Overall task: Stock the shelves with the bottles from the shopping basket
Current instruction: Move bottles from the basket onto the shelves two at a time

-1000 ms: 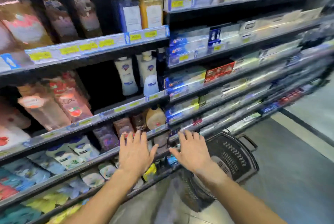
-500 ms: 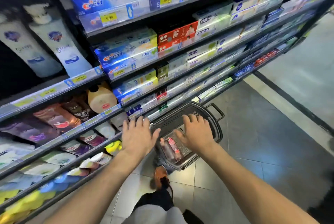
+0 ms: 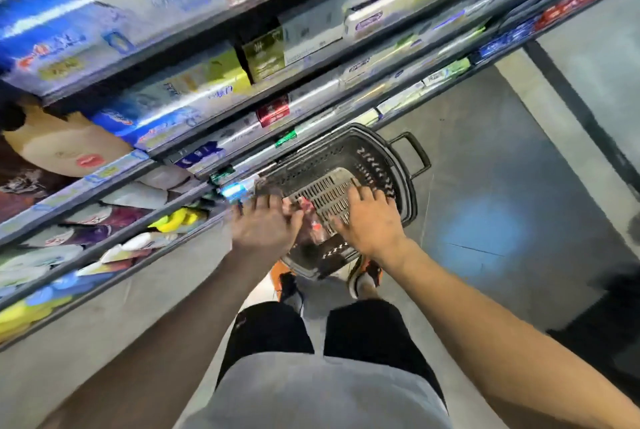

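A black shopping basket (image 3: 391, 151) stands on the floor at the foot of the shelves, just ahead of my feet. Inside it lie bottles with red-and-pink labels (image 3: 309, 217), partly covered by my hands and blurred. My left hand (image 3: 265, 227) hovers over the basket's left side with fingers spread, empty. My right hand (image 3: 369, 217) hangs over the basket's middle, fingers apart, also empty. Whether either hand touches a bottle is hidden.
Shelves (image 3: 242, 106) run along the left, packed with toothpaste boxes above and soft pouches lower down. A cream bottle (image 3: 62, 144) stands on a shelf at the left. Grey tiled floor (image 3: 502, 203) lies to the right. My orange shoes (image 3: 367, 272) sit just behind the basket.
My view has tilted down from the shelves to the floor. Both hands have dropped from the shelf edge to just above the basket.
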### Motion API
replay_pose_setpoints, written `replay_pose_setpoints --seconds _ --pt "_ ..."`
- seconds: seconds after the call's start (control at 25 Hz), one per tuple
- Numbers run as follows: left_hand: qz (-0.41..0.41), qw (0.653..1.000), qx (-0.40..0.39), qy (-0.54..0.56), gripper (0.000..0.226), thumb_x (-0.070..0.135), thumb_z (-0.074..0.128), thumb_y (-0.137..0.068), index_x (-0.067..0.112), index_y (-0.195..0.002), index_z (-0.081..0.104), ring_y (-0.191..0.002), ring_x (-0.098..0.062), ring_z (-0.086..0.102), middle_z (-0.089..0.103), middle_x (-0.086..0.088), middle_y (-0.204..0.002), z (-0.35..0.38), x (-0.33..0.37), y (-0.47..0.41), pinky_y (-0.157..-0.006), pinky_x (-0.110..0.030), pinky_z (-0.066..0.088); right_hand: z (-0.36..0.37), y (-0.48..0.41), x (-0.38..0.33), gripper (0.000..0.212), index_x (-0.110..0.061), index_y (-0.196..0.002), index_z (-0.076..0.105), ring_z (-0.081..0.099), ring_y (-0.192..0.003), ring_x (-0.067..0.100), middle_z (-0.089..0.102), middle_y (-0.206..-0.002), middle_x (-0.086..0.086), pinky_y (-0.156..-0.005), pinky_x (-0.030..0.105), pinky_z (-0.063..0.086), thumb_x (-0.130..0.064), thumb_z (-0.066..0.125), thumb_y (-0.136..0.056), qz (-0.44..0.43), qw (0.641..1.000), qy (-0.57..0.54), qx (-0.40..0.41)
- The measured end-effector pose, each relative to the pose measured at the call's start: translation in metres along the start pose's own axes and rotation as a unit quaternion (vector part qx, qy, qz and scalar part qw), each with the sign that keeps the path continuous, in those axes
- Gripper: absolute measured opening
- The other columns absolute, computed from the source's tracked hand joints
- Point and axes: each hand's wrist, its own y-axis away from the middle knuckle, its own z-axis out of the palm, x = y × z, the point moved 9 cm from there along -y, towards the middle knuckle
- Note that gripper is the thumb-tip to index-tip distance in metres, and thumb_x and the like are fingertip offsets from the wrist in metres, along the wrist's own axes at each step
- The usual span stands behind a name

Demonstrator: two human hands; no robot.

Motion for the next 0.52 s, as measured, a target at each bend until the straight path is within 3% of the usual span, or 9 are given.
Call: replay_pose_setpoints --seconds 0.16,0.32,0.52 --pt "-0.073 0.993 -0.073 0.053 0.067 0.062 0.036 -0.097 0.011 -0.139 0.047 -0.13 -0.037 0.049 0.056 -0.016 -0.139 0.072 0.019 -0.047 -0.106 -0.047 0.037 0.055 -0.067 0.033 0.074 -0.011 -0.149 0.034 0.045 -0.133 0.04 0.046 -0.147 0.017 -0.106 0.054 0.041 -0.062 0.044 -0.096 -0.011 0.998 -0.007 -0.057" --pt "-0.155 0.97 -0.114 0.15 0.079 0.066 0.039 -0.094 0.014 -0.153 0.029 -0.133 -0.039 0.044 0.047 -0.017 -0.148 0.17 0.03 -0.092 -0.105 -0.049 0.039 0.128 -0.126 0.063 0.076 -0.01 -0.15 0.031 0.043 -0.135 0.042 0.046 -0.145 0.018 -0.107 0.054 0.042 -0.062 0.043 -0.097 -0.013 0.995 -0.018 -0.095" --pt "-0.281 0.902 -0.144 0.294 0.088 0.068 0.05 -0.088 0.009 -0.151 0.028 -0.131 -0.04 0.047 0.047 -0.021 -0.145 0.302 0.018 -0.137 -0.104 -0.048 0.044 0.221 -0.198 0.085 0.08 -0.014 -0.156 0.023 0.037 -0.142 0.036 0.039 -0.153 0.013 -0.115 0.051 0.036 -0.063 0.044 -0.097 -0.002 0.989 -0.044 -0.142"
